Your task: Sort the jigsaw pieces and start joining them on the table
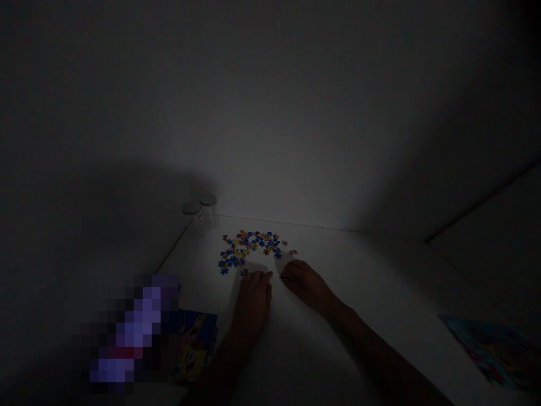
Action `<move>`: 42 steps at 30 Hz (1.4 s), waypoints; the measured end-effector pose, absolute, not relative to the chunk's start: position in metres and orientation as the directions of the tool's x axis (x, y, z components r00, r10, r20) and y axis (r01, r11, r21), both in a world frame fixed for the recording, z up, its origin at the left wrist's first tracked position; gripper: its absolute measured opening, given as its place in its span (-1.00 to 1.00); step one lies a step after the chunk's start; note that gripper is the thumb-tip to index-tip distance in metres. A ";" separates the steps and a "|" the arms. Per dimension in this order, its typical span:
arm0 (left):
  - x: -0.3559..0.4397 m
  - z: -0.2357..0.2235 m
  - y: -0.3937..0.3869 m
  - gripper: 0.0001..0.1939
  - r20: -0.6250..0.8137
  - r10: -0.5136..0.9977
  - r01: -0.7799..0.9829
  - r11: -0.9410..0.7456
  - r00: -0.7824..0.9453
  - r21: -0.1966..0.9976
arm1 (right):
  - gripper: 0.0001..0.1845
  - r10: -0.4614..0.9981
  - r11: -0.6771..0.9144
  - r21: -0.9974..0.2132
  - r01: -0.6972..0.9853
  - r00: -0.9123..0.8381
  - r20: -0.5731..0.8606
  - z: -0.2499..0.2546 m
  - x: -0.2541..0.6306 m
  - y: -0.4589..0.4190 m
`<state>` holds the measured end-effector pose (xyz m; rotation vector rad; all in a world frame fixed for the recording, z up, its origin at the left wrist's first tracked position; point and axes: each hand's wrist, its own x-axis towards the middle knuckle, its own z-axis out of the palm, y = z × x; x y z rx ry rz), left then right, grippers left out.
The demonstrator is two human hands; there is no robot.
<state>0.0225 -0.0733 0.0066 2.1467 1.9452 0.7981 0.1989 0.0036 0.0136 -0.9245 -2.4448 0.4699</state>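
Note:
Several small jigsaw puzzle pieces in blue, yellow and red lie loose in a curved band on a white table. My left hand rests flat just below the band, its fingertips close to a lone piece. It holds nothing that I can see. My right hand lies to the right with its fingers curled inward. A small dark object may sit at its fingertips, but the dim light hides what it is.
Two glass jars with metal lids stand at the table's far left corner. A box with a cartoon picture lies at the near left, beside a pixelated, blurred object. A colourful printed sheet lies at the right.

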 end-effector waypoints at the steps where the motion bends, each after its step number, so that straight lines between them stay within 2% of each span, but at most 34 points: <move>1: 0.022 0.006 -0.073 -0.65 0.282 0.957 0.876 -0.187 0.062 0.444 | -0.86 0.685 0.708 -0.492 0.506 -0.663 0.303 0.014 0.200 -0.002; 4: 0.022 0.004 -0.071 -0.65 0.263 0.957 0.859 -0.238 0.126 0.454 | -0.85 0.704 0.675 -0.574 0.464 -0.639 0.311 0.011 0.207 -0.005; 7: 0.022 0.002 -0.068 -0.65 0.261 0.958 0.858 -0.231 0.119 0.458 | -0.82 0.788 0.606 -0.592 0.531 -0.500 0.358 0.005 0.221 0.011; 10: 0.023 0.003 -0.068 -0.66 0.261 0.961 0.859 -0.207 0.089 0.468 | -0.80 0.818 0.575 -0.542 0.613 -0.424 0.387 0.002 0.233 0.028; 14: 0.025 0.006 -0.071 -0.68 0.239 0.971 0.893 -0.128 0.023 0.432 | -0.75 0.768 0.640 -0.415 0.647 -0.523 0.369 -0.001 0.229 0.035; 19: 0.026 0.008 -0.070 -0.74 0.232 0.969 0.905 -0.169 0.081 0.389 | -0.61 0.713 0.699 -0.304 0.647 -0.597 0.368 -0.003 0.201 0.036; 22: 0.027 0.009 -0.071 -0.73 0.238 0.962 0.908 -0.212 0.130 0.362 | -0.65 0.704 0.708 -0.293 0.643 -0.608 0.367 -0.004 0.198 0.035; 26: 0.028 0.012 -0.076 -0.70 0.259 0.940 0.895 -0.303 0.224 0.326 | -0.75 0.725 0.687 -0.359 0.632 -0.561 0.400 -0.006 0.216 0.030; 29: 0.031 0.013 -0.079 -0.70 0.276 0.932 0.902 -0.315 0.235 0.296 | -0.84 0.776 0.630 -0.435 0.643 -0.520 0.356 -0.002 0.229 0.024; 31: 0.032 0.013 -0.080 -0.68 0.283 0.931 0.908 -0.309 0.229 0.281 | -0.88 0.795 0.602 -0.512 0.612 -0.515 0.320 0.001 0.233 0.020; 35: 0.033 0.012 -0.078 -0.64 0.287 0.921 0.900 -0.341 0.262 0.273 | -0.92 0.791 0.536 -0.714 0.450 -0.565 0.237 0.002 0.230 0.018; 37: 0.032 0.011 -0.077 -0.63 0.287 0.917 0.891 -0.356 0.277 0.280 | -0.86 0.837 0.464 -0.766 0.445 -0.502 0.216 0.001 0.226 0.023; 39: 0.032 0.011 -0.076 -0.63 0.284 0.918 0.887 -0.356 0.275 0.292 | -0.77 0.879 0.447 -0.724 0.526 -0.410 0.244 0.001 0.220 0.032; 42: 0.031 0.012 -0.077 -0.64 0.272 0.922 0.883 -0.354 0.275 0.309 | -0.64 0.855 0.518 -0.507 0.689 -0.437 0.280 0.005 0.206 0.045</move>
